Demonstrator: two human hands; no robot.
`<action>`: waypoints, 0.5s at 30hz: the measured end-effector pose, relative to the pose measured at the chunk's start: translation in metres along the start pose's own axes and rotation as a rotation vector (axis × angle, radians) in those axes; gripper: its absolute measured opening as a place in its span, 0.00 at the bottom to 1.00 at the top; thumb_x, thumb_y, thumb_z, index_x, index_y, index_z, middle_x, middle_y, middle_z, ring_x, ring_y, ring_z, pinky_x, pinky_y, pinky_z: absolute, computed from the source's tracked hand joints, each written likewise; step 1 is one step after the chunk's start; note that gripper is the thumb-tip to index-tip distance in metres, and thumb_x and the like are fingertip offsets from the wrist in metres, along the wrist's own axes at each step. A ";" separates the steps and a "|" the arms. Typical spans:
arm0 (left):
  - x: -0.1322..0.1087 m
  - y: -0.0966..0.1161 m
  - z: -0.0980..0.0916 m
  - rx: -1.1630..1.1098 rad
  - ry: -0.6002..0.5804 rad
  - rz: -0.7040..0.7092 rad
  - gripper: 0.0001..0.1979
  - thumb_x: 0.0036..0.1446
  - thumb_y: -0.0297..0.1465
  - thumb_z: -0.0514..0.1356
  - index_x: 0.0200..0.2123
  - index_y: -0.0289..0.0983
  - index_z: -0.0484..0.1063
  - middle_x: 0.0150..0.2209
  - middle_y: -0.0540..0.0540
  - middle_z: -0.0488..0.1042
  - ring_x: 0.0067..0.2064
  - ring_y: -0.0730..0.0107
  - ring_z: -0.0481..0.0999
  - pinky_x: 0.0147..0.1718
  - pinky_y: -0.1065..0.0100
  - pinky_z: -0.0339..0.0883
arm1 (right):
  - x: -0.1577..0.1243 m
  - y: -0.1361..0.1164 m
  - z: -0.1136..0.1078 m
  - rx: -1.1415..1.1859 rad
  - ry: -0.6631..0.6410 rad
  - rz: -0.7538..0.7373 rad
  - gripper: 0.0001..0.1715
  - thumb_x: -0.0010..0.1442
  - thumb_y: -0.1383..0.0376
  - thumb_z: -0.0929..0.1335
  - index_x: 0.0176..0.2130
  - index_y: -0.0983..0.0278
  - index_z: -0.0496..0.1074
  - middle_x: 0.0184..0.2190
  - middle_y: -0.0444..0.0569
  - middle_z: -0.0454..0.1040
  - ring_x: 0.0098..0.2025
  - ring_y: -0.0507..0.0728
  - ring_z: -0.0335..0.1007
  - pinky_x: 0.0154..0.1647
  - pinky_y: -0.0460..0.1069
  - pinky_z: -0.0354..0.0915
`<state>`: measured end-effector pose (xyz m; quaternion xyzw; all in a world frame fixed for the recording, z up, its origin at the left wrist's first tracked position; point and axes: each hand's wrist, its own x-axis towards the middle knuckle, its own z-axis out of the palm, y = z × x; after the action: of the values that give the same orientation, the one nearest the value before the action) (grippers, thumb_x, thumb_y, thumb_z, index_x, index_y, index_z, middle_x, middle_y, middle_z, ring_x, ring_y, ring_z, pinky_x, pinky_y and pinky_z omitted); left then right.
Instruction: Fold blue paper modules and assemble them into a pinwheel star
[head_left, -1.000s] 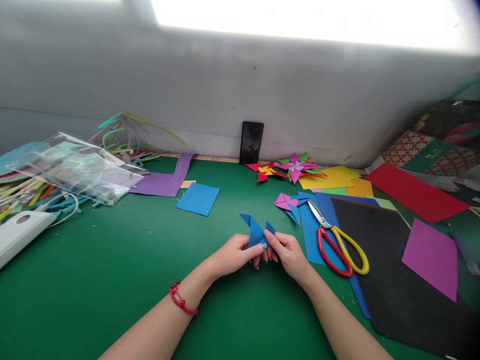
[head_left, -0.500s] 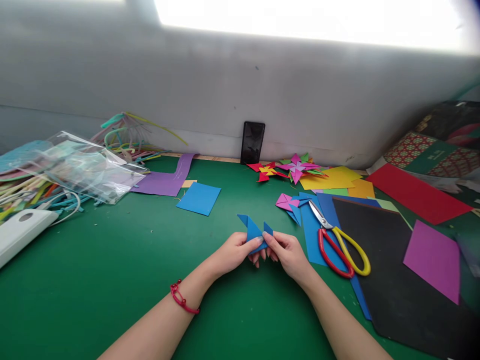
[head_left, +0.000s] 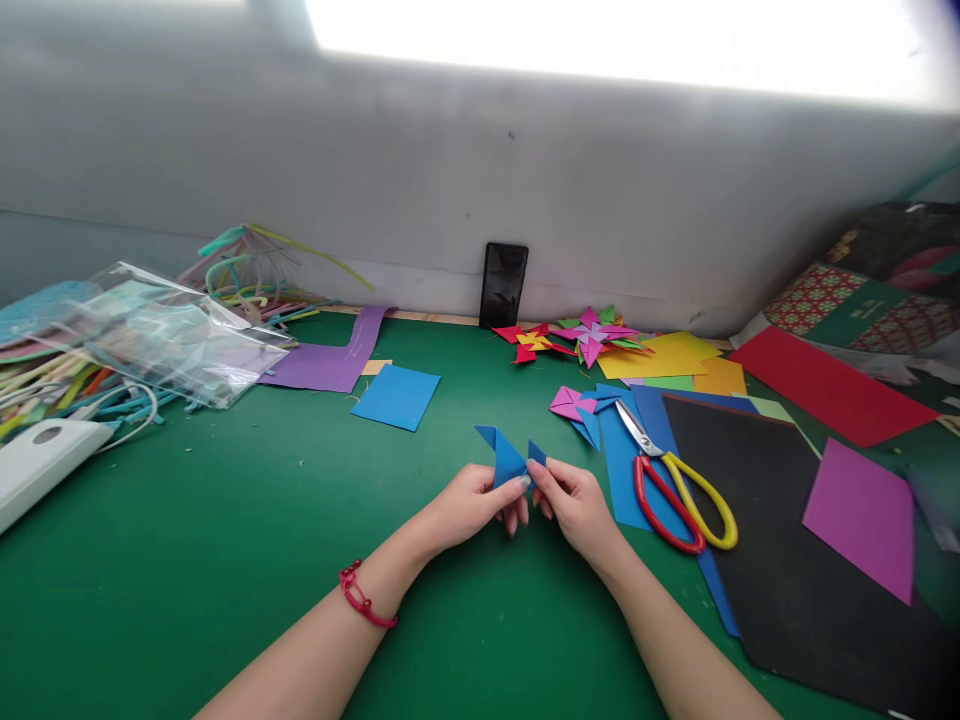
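Note:
A folded piece of blue paper (head_left: 507,458) is held up between my two hands over the green table (head_left: 300,560). My left hand (head_left: 480,500) pinches its lower left part, thumb on the near side and fingers behind. On the other side, my right hand (head_left: 570,497) grips the right flap between thumb and fingers. Pointed corners stick up above both thumbs; the lower part is hidden by the fingers. Beyond my hands lies a flat blue paper square (head_left: 397,397). To the right is a pink-and-blue folded paper piece (head_left: 576,405).
Scissors (head_left: 664,470) with red and yellow handles lie on blue and black sheets (head_left: 780,540) at right. Folded paper stars (head_left: 589,335) and a phone (head_left: 504,284) are near the wall. A clear plastic bag (head_left: 172,335), pipe cleaners (head_left: 247,285) and a white device (head_left: 49,465) sit left.
Both hands keep hold of the folded blue paper, with only slight finger movement. The whole view has shifted a little.

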<state>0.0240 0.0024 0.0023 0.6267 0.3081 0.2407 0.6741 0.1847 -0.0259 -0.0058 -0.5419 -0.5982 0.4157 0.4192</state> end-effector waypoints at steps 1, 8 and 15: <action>0.000 0.001 0.000 0.008 -0.035 -0.016 0.20 0.57 0.41 0.48 0.24 0.31 0.69 0.23 0.47 0.71 0.22 0.75 0.69 0.28 0.71 0.62 | 0.000 0.000 0.000 -0.001 0.014 0.002 0.23 0.59 0.56 0.62 0.17 0.65 0.62 0.11 0.39 0.57 0.16 0.48 0.53 0.19 0.44 0.51; -0.003 0.003 0.000 0.052 -0.071 -0.072 0.23 0.58 0.42 0.44 0.25 0.32 0.70 0.10 0.52 0.65 0.18 0.76 0.64 0.28 0.74 0.61 | -0.001 0.002 0.003 -0.010 0.059 0.006 0.23 0.58 0.56 0.62 0.17 0.64 0.62 0.11 0.38 0.55 0.15 0.48 0.52 0.18 0.44 0.51; -0.004 0.003 -0.003 0.029 -0.100 -0.028 0.20 0.58 0.40 0.47 0.26 0.32 0.70 0.11 0.52 0.66 0.18 0.75 0.65 0.33 0.71 0.62 | -0.002 -0.003 0.001 0.052 -0.038 -0.003 0.21 0.59 0.56 0.61 0.19 0.64 0.62 0.15 0.41 0.61 0.20 0.50 0.56 0.22 0.45 0.54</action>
<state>0.0191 0.0020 0.0059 0.6432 0.2862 0.1950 0.6829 0.1825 -0.0285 -0.0030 -0.5220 -0.5956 0.4408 0.4225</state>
